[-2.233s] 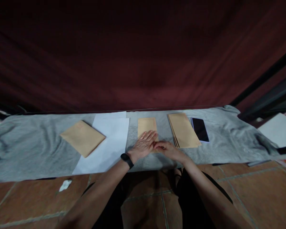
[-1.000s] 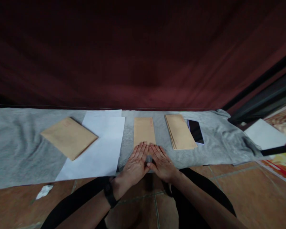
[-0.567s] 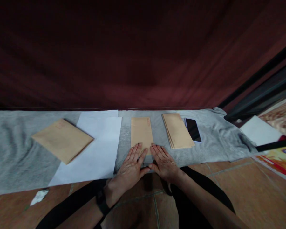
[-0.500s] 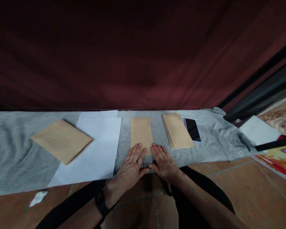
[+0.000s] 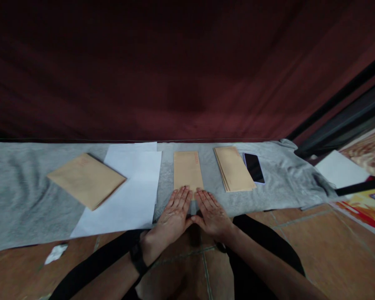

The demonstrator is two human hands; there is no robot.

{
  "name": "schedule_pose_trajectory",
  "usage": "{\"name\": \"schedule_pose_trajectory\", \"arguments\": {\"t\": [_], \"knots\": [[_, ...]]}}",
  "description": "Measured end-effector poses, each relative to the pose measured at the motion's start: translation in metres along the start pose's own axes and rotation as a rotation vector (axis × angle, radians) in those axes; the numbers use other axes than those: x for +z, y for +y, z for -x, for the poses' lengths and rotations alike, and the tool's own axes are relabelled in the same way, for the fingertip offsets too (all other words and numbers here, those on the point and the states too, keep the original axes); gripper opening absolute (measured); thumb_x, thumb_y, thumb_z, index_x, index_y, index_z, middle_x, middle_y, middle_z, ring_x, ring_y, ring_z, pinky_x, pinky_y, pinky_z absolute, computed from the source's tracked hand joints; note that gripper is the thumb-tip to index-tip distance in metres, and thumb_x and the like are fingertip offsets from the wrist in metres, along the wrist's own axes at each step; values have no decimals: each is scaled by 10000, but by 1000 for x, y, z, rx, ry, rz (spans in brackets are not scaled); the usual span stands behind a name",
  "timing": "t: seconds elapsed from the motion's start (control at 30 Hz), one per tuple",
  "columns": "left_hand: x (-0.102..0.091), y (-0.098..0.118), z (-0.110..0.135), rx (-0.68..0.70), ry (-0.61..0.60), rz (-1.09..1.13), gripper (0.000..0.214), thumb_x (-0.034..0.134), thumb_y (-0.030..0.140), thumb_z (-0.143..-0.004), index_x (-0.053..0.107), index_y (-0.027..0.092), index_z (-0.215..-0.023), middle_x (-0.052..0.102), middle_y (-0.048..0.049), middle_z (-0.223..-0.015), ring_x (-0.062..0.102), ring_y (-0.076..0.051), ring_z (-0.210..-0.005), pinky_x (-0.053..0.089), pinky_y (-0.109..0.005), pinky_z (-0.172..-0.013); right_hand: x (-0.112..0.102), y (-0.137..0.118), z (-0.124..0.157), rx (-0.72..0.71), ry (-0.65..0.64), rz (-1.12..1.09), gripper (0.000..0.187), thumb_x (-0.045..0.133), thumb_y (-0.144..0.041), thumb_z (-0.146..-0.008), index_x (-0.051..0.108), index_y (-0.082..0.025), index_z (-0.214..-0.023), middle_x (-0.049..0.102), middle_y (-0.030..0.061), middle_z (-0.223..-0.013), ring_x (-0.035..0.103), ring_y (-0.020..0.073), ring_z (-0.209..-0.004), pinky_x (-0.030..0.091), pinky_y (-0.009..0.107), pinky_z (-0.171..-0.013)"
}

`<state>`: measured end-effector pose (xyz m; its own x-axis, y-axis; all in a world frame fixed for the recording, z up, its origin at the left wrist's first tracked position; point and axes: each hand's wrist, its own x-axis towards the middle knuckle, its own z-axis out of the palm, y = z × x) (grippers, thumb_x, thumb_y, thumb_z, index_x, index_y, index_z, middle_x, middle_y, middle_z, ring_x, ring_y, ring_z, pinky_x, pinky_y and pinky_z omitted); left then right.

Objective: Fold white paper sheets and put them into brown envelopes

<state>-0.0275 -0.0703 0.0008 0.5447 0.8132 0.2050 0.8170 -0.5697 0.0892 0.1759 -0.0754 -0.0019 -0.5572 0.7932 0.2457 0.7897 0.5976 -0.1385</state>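
Note:
A brown paper envelope [image 5: 187,168] with small red print at its upper right lies flat in front of me. My left hand [image 5: 175,212] rests on its near left end, palm down with fingers stretched out. On the near right end lies my right hand [image 5: 213,211], likewise flat and open. The two thumbs meet at their tips below the envelope. Fingers cover most of the envelope's near edge. A dark watch band [image 5: 138,256] circles my left wrist.
Brown envelopes [image 5: 236,170] lie stacked at right, beside a phone [image 5: 254,168]. At left, a larger envelope stack [image 5: 87,179] overlaps white paper sheets [image 5: 125,208]. A grey cloth [image 5: 18,187] lies beneath. Behind hangs a dark red curtain [image 5: 175,83]. Crumpled white paper [image 5: 56,253] is on the tiled floor.
My hands have drawn slightly closer together on the envelope's near end, and the thumbs have come together. The view has shifted a little; the surrounding things lie as before.

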Motion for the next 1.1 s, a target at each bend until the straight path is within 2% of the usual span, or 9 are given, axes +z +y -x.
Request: {"name": "schedule_pose_trajectory", "arguments": {"t": [0.13, 0.33, 0.5, 0.7, 0.83, 0.97, 1.1], "knots": [[0, 0, -1, -4, 20, 12, 806, 560, 472, -939, 233, 86, -1567, 265, -211, -1631, 191, -312, -1533, 251, -510, -1234, 2, -1, 1, 64, -15, 41, 759, 426, -540, -1013, 283, -35, -1561, 305, 204, -1612, 281, 286, -1504, 289, 467, -1229], [-6, 0, -2, 22, 27, -14, 729, 598, 376, -927, 282, 232, -1567, 233, -157, -1657, 248, -339, -1515, 295, -542, -1203, 9, -5, 1, 105, 0, 63, 733, 413, -546, -1019, 337, -36, -1539, 289, 198, -1617, 264, 280, -1511, 281, 461, -1229], [0, -3, -2, 61, 54, -96, 756, 603, 355, -898, 290, 186, -1565, 300, -195, -1624, 304, -351, -1492, 320, -552, -1185, 15, -5, 2, 130, -11, 50, 735, 405, -564, -1019, 309, -73, -1557, 293, 181, -1617, 261, 258, -1513, 271, 451, -1231], [2, -4, 0, 85, 117, -135, 717, 522, 361, -925, 268, 185, -1572, 342, -175, -1610, 329, -324, -1485, 331, -564, -1171, 20, -7, 0, 139, 3, 61, 728, 380, -574, -1022, 315, -83, -1557, 319, 177, -1606, 265, 248, -1512, 253, 446, -1238], [2, -1, 2, 55, 66, -138, 712, 505, 378, -940, 266, 141, -1568, 350, -199, -1600, 321, -317, -1489, 284, -551, -1196, 22, -11, 0, 154, 10, 94, 721, 390, -565, -1019, 352, -66, -1539, 306, 188, -1610, 284, 279, -1503, 265, 463, -1227], [4, 0, 2, 51, 44, -111, 712, 487, 445, -957, 262, 155, -1567, 290, -209, -1624, 282, -333, -1503, 222, -597, -1204, 25, -12, 2, 170, 8, 130, 708, 417, -537, -1014, 370, -53, -1528, 317, 207, -1603, 317, 308, -1487, 275, 481, -1214], [3, 1, 3, 42, 6, -62, 694, 443, 486, -978, 281, 143, -1559, 285, -210, -1625, 238, -324, -1520, 206, -557, -1219, 26, -12, 5, 168, 30, 148, 706, 408, -496, -1021, 312, -40, -1550, 316, 226, -1600, 317, 313, -1486, 256, 494, -1214]]}}
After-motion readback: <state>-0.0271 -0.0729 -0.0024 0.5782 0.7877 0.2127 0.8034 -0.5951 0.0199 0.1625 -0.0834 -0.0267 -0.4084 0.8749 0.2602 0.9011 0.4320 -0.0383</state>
